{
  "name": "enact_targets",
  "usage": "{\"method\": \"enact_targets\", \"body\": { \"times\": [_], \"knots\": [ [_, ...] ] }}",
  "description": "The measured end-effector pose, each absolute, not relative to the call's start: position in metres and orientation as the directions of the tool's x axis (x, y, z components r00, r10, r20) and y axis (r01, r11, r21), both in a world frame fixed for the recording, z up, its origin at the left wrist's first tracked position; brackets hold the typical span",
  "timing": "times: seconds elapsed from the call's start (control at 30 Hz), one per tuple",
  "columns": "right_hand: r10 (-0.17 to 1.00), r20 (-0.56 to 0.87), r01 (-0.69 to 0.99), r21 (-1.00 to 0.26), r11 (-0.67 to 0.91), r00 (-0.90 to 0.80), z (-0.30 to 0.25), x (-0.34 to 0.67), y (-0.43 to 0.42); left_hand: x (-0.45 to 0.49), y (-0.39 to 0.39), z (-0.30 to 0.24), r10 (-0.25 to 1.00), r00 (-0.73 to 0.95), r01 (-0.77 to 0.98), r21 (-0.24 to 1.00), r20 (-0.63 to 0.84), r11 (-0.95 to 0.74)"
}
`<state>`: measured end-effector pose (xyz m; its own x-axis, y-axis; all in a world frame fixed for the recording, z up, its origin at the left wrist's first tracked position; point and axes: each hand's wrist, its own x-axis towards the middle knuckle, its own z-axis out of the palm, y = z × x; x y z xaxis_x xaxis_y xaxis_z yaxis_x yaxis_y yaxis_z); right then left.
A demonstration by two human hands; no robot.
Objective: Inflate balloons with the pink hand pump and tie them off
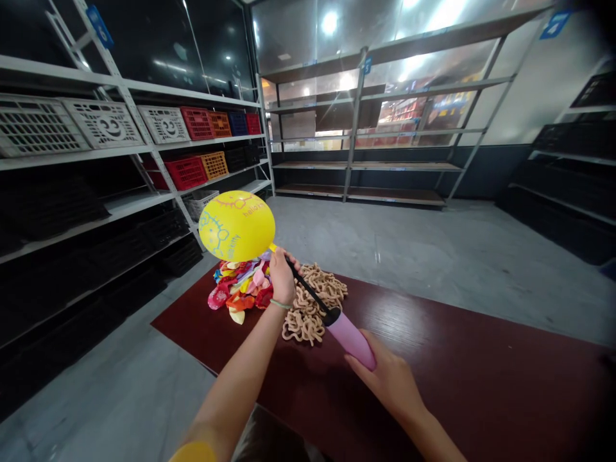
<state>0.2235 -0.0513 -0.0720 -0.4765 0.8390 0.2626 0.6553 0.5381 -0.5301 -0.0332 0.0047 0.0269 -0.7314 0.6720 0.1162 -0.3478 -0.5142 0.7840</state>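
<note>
A yellow balloon (236,225) with blue and orange print is blown up round and sits on the black nozzle of a pink hand pump (350,336). My left hand (282,277) is closed around the balloon's neck at the nozzle tip. My right hand (387,375) grips the pink pump body from below, low over the dark red table (481,378). Both hands hold the pump slanted up to the left.
A heap of flat, uninflated coloured balloons (239,285) and a pile of tan cord loops (312,301) lie on the table behind the pump. Metal shelving with white, red and orange crates (192,125) stands at left, more shelves at the back and right.
</note>
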Motion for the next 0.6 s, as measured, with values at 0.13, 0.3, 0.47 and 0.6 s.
{"method": "enact_targets", "body": {
  "times": [0.13,0.3,0.47,0.6],
  "knots": [
    [0.842,0.274,0.692,-0.482,0.538,-0.464,-0.079,0.224,-0.050,0.002,-0.004,0.000,0.714,-0.696,-0.377,0.807,0.077,-0.454],
    [0.857,0.254,0.711,-0.480,0.514,-0.448,-0.080,0.223,-0.051,0.039,-0.014,-0.035,0.787,-0.616,-0.422,0.839,0.012,-0.344],
    [0.858,0.216,0.674,-0.542,0.502,-0.466,-0.072,0.221,-0.053,0.032,-0.017,-0.033,0.786,-0.616,-0.404,0.834,0.055,-0.375],
    [0.849,0.223,0.654,-0.553,0.515,-0.480,-0.069,0.221,-0.053,0.009,-0.018,-0.016,0.750,-0.654,-0.385,0.807,0.104,-0.448]
  ]
}}
